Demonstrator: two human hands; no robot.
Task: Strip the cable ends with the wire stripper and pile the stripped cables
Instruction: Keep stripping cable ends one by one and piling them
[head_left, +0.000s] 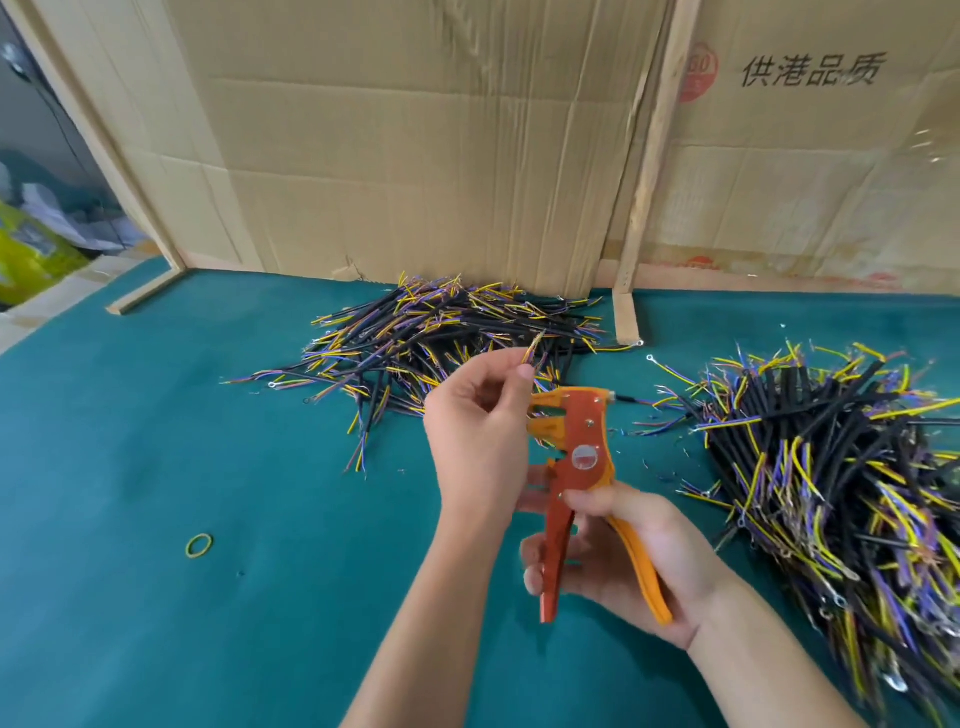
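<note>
Bench (156, 467): teal-green cloth. Wire stripper (576, 467): orange-red body, yellow-orange handle. Cables in far pile (441, 332) and right pile (831, 467): black sheaths, yellow and purple cores (some blue). Rubber band (199, 545): yellow-green. Cardboard wall (415, 145): plain tan.

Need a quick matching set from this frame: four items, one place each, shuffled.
Things:
1. orange wire stripper
2. yellow-green rubber band
3. single cable with coloured wire ends
4. tall pile of black cables

Places:
A. pinched in left hand
B. right edge of green table
C. gripped in right hand
D. alone on table, left

Pairs: 1-C, 2-D, 3-A, 4-B
</note>
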